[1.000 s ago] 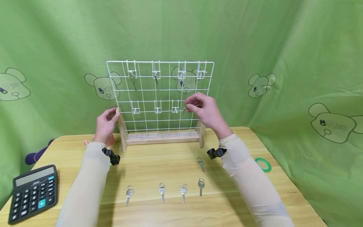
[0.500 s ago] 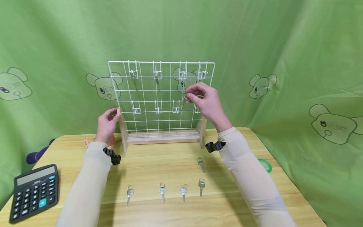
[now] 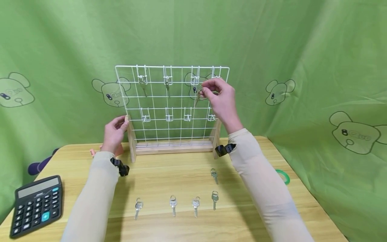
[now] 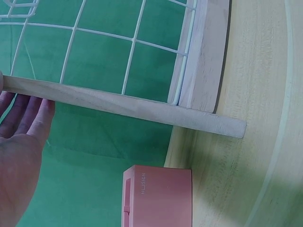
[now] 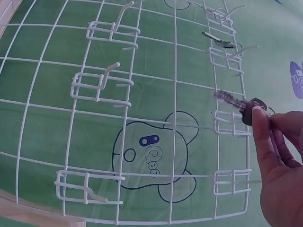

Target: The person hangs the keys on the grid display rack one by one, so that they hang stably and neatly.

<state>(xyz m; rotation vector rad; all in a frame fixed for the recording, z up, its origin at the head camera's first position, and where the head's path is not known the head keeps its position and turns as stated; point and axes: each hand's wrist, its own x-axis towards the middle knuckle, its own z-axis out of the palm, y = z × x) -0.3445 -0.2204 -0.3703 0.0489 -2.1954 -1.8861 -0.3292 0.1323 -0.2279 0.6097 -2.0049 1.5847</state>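
My right hand (image 3: 223,101) pinches a key (image 5: 246,109) by its bow and ring, its blade pointing away from the fingers. The key is just in front of the white wire grid rack (image 3: 180,96), near the third hook (image 3: 195,80) of the top row. Two keys hang from the first two top hooks, a left one (image 3: 144,88) and a second one (image 3: 167,88). With thumb and fingers, my left hand (image 3: 113,133) holds the rack's left wooden post (image 4: 118,105). Several hooks of the lower row (image 3: 169,117) hold no keys.
Several keys with rings lie on the wooden table, one at the front left (image 3: 138,205). A black calculator (image 3: 37,205) lies at the left and a green tape roll (image 3: 283,176) at the right. A pink box (image 4: 163,196) stands beside the left post.
My right hand has risen with the key from the lower hook row to near the third top hook. My left hand stays on the post.
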